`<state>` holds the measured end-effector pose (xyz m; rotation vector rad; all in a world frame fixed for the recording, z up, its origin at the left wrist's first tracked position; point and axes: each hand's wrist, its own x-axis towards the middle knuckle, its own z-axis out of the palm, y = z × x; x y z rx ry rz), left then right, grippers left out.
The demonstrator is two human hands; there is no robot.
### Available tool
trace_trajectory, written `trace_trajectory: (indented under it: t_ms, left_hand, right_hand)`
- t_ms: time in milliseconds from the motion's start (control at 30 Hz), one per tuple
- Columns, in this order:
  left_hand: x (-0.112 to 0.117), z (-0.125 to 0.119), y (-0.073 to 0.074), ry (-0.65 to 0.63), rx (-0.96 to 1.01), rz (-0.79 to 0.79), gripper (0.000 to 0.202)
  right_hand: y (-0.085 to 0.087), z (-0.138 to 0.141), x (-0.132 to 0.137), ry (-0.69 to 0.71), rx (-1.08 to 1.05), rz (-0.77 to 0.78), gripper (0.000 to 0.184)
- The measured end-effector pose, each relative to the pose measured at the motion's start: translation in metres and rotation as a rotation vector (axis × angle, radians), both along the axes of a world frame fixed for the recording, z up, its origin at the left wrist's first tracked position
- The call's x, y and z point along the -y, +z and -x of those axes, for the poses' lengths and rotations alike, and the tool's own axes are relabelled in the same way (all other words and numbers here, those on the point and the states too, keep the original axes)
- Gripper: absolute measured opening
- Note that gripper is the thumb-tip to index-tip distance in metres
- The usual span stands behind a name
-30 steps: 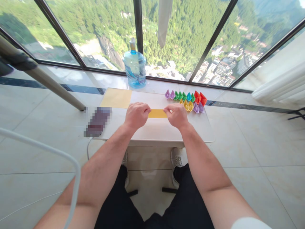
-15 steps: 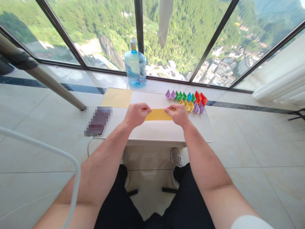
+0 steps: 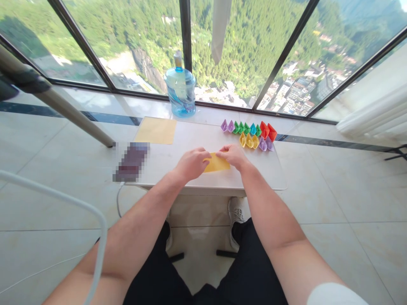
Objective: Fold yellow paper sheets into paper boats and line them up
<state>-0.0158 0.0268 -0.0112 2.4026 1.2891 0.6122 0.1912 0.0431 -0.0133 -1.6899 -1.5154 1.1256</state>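
Note:
A folded strip of yellow paper (image 3: 219,163) lies low over the front middle of the white table, slightly tilted. My left hand (image 3: 193,162), its fingers curled, holds the strip's left end and hides part of it. At the upper right edge, my right hand (image 3: 234,156) pinches the paper between thumb and fingers. Just beyond the right hand sit yellow folded paper boats (image 3: 248,141) in a row. A flat sheet of pale yellow paper (image 3: 155,130) rests at the table's back left.
More paper boats in purple, green, blue and red (image 3: 268,131) line the back right of the white table (image 3: 203,132). A blurred-out phone-like object (image 3: 132,163) with a cable lies at the left edge. Behind the table stands a large blue water bottle (image 3: 180,95) by the window.
Both hands have come nearer to me and closer together, the left moving right. The yellow strip, stretched level between them before, now slants.

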Motion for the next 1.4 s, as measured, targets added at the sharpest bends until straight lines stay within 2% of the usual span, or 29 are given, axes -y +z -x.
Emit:
trace_trajectory:
  t_ms: [100,233,433,600,933,1100,1400]
  left_hand:
    - [0.001,-0.004,-0.015,-0.015,-0.115,0.027,0.031]
    - [-0.001,0.0,-0.023,-0.023,-0.13,0.041,0.034]
    - [-0.001,-0.001,-0.025,-0.035,-0.158,0.06,0.041]
    - [-0.001,-0.003,-0.025,-0.067,-0.196,0.045,0.043]
    - [0.001,-0.005,-0.024,-0.059,-0.2,0.035,0.037]
    - [0.0,-0.005,-0.023,-0.034,-0.154,0.048,0.034]
    - [0.002,-0.005,-0.022,-0.023,-0.115,0.038,0.03]
  right_hand:
    - [-0.011,0.002,-0.002,-0.003,0.13,-0.02,0.02]
    - [-0.021,0.0,-0.002,-0.044,0.255,-0.064,0.022]
    - [-0.024,0.009,0.009,-0.053,0.375,-0.188,0.019]
    - [-0.031,0.014,0.02,0.022,0.466,-0.387,0.006]
    - [-0.049,0.002,0.034,0.265,0.661,-0.761,0.02]
    - [-0.05,0.001,0.038,0.32,0.715,-0.854,0.02]
    - [-0.049,-0.002,0.039,0.414,0.644,-0.934,0.022]
